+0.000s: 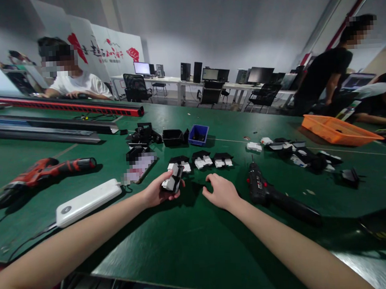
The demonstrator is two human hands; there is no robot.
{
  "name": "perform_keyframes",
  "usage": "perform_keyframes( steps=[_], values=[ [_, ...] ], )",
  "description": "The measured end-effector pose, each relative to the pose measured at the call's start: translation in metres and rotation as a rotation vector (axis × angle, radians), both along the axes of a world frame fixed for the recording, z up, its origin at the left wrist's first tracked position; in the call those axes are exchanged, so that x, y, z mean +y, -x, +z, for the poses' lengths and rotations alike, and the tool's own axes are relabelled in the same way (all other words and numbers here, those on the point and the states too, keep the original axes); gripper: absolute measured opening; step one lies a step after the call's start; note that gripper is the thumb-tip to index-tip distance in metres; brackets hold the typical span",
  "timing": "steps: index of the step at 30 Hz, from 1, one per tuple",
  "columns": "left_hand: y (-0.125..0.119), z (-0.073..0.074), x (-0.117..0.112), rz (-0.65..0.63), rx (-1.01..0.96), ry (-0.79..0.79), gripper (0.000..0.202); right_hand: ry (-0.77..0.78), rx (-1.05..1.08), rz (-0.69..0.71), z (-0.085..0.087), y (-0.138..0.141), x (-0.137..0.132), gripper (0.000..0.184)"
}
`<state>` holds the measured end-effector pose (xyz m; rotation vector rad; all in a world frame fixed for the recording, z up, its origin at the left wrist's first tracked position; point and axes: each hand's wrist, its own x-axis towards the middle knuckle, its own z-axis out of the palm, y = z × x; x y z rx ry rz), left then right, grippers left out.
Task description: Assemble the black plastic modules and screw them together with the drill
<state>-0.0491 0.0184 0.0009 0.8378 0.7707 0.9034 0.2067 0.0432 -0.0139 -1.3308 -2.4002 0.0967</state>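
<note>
White pc (173, 181) in L hand (155, 191), R (222, 192) cupped

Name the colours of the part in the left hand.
The part is white and black; head view shows it.

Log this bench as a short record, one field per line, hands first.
Left hand: grips a black-and-white part
Right hand: thumb and fingers apart, right of that part
Row beyond hands: three similar parts
Bins: black bin, blue bin to its right
Tools: black power screwdriver, right; red-and-black drill, far left
Left side: phone, white device
Far right: orange basket
Surface: green table
</note>
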Motion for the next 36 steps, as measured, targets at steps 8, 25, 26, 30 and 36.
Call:
perform_keyframes(
  steps=[8, 25, 26, 30, 36],
  values=[
    [0.002, -0.004, 0.005, 0.001, -0.063, 0.044, 0.047, 0.06, 0.089, 0.071, -0.004, -0.001, 0.002, 0.025],
    [0.002, -0.004, -0.001, -0.117, 0.122, -0.062, 0.056, 0.102, 0.37, 0.232, 0.0, 0.006, -0.005, 0.01],
    [0.002, -0.004, -0.001, -0.119, 0.124, -0.06, 0.056, 0.103, 0.381, 0.219, 0.001, 0.006, -0.005, 0.011],
    [0.003, -0.005, -0.001, -0.128, 0.14, -0.06, 0.058, 0.116, 0.436, 0.19, 0.002, 0.006, -0.004, 0.015],
    [0.003, -0.004, -0.001, -0.131, 0.146, -0.051, 0.061, 0.105, 0.494, 0.196, 0.001, 0.005, -0.002, 0.021]
  ],
)
